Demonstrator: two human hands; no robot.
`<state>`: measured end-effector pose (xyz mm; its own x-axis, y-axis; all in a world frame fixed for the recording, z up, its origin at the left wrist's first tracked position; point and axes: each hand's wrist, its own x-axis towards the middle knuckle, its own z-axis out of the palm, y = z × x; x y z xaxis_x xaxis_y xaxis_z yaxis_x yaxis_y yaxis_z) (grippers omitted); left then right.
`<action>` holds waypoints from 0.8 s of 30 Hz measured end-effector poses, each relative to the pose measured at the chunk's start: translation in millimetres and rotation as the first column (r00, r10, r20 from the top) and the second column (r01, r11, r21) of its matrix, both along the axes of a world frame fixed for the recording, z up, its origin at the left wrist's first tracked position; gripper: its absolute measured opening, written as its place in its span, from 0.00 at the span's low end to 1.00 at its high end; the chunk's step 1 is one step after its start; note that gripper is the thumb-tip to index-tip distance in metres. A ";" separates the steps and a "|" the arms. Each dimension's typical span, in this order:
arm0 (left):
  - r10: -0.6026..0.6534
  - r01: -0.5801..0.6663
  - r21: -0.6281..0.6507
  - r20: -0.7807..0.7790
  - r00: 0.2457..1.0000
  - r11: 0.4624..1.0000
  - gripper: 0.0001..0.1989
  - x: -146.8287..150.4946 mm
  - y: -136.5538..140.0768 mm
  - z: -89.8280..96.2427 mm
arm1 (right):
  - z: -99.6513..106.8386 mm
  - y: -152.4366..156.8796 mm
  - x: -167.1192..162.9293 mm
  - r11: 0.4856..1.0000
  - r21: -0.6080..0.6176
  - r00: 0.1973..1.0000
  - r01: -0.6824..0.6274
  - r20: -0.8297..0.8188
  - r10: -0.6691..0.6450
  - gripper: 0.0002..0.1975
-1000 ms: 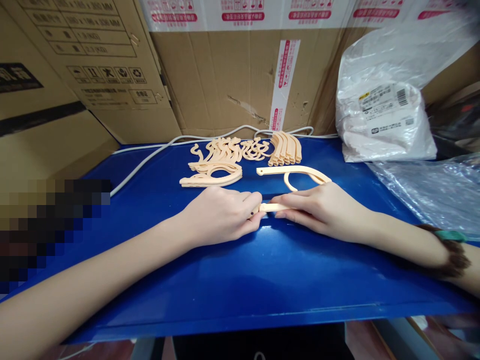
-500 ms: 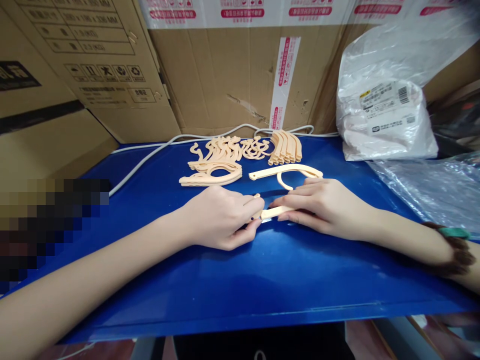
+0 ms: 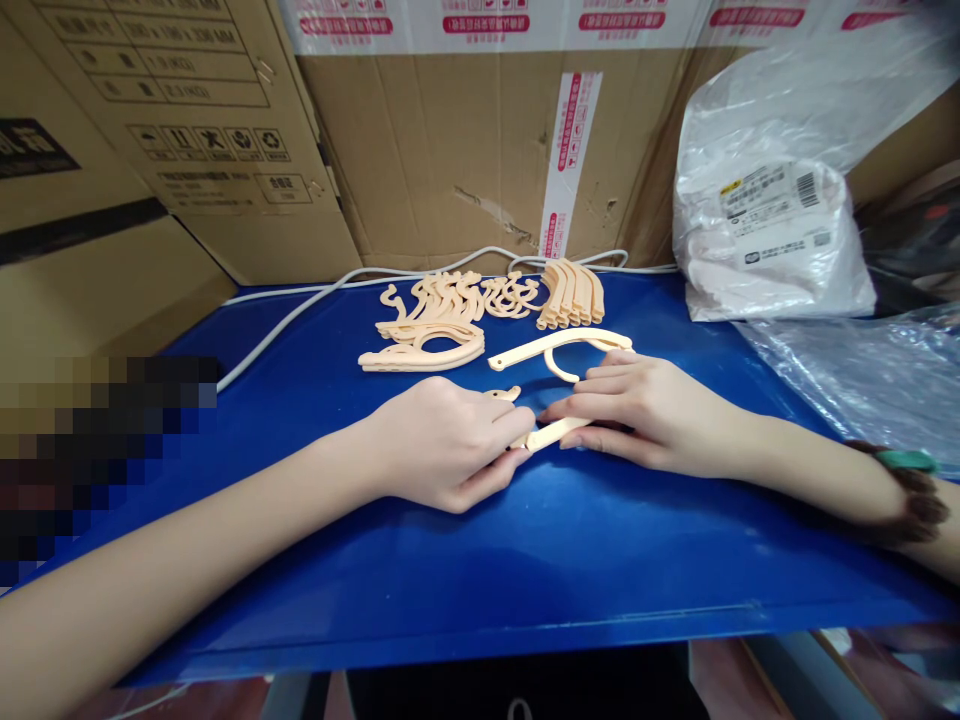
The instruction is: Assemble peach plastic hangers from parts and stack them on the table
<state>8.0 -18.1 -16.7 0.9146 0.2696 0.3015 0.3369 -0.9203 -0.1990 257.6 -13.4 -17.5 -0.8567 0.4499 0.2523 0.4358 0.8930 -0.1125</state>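
Note:
My left hand (image 3: 457,440) is closed in a pinch on a cream plastic piece of a folding hanger, its tip (image 3: 508,395) showing above the fingers. My right hand (image 3: 637,410) grips a straight cream hanger arm (image 3: 555,432), whose left end meets the left fingertips. How the two pieces join is hidden by the fingers. Just beyond the right hand lies a longer curved hanger arm (image 3: 555,345) with a hook (image 3: 559,370) curling under it; its right end reaches the right knuckles, and I cannot tell whether they touch.
Folded hangers (image 3: 427,348) lie stacked beyond my left hand. Behind them are loose hooks (image 3: 450,295), curved rings (image 3: 510,295) and a pile of hanger arms (image 3: 571,293). A white cable (image 3: 300,315), cardboard boxes (image 3: 450,150) and a plastic bag (image 3: 772,230) border the blue table (image 3: 450,590).
The held arm has tilted, its left end now lower, and my left fingers have dropped slightly. The curved arm beyond has shifted a little left, and more of the left-hand piece shows.

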 end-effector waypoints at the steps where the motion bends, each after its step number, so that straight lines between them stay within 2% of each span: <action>1: 0.006 -0.006 0.009 0.000 1.000 1.000 0.10 0.1 0.4 -0.6 | 0.0 -0.2 0.0 1.000 0.005 1.000 0.012 0.002 -0.012 0.15; 10: 0.078 -0.081 0.059 0.060 0.995 0.995 0.11 1.9 2.2 -3.7 | -0.7 -2.6 1.2 0.992 0.031 0.993 0.119 0.015 -0.120 0.19; 15: 0.115 -0.117 0.044 0.049 0.992 0.992 0.11 2.2 2.2 -4.6 | -0.7 -3.6 1.5 0.986 0.047 0.987 0.159 0.005 -0.159 0.18; 24: 0.143 -0.147 0.068 0.061 0.988 0.987 0.09 0.7 2.8 -2.9 | 7.4 -1.3 3.8 0.964 0.220 0.986 0.147 -0.112 -0.125 0.15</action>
